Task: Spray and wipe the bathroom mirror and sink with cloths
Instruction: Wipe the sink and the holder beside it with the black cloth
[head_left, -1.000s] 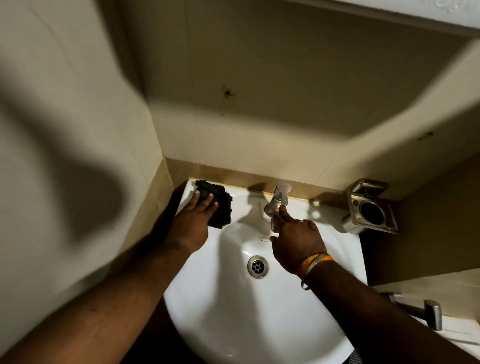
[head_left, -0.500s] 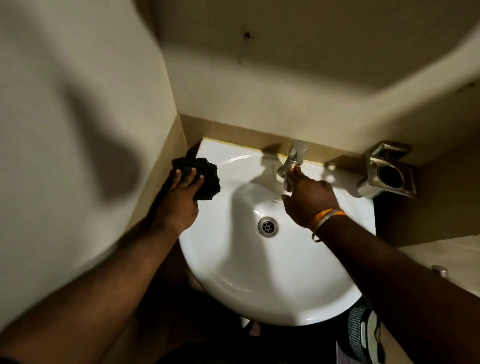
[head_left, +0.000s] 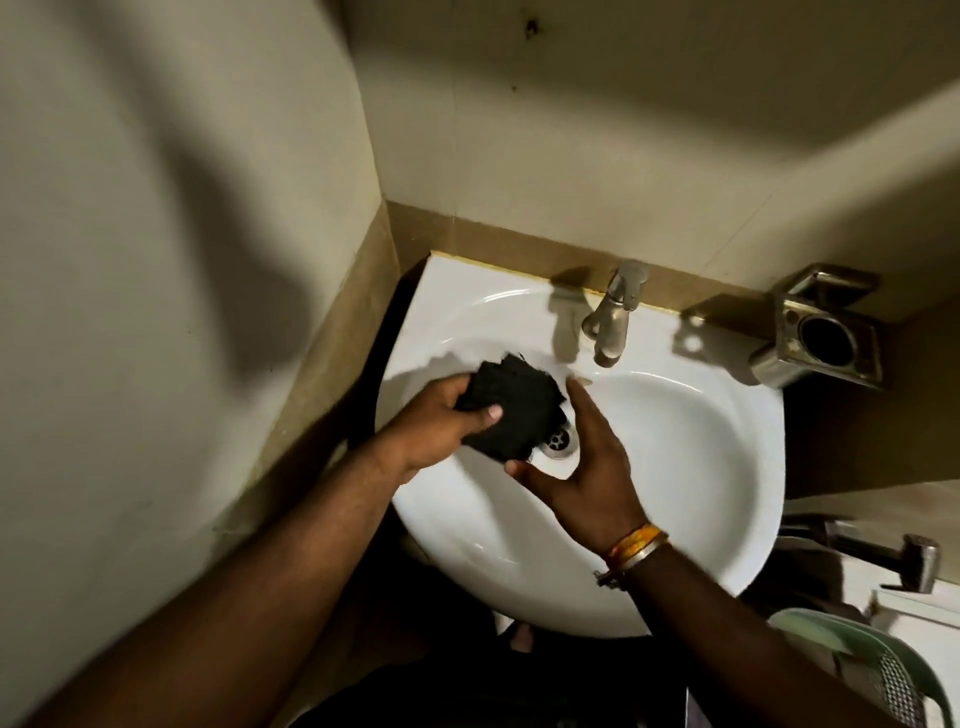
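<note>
A white round sink (head_left: 691, 457) fills the middle of the head view, with a metal tap (head_left: 613, 317) at its back rim and a drain (head_left: 558, 441) at the bottom. My left hand (head_left: 436, 421) grips a bunched black cloth (head_left: 511, 410) above the basin, thumb curled over it. My right hand (head_left: 587, 467) is spread beside the cloth with straight fingers, its thumb under the cloth's lower edge. The mirror is out of view.
A metal wall holder (head_left: 821, 332) is fixed right of the tap. A second metal tap (head_left: 904, 561) sticks out at the lower right, above a pale green basket (head_left: 872, 670). Beige walls close in on the left and back.
My left hand lifted the cloth off the sink's left rim and brought it over the basin. My right hand left the tap and came down beside the cloth.
</note>
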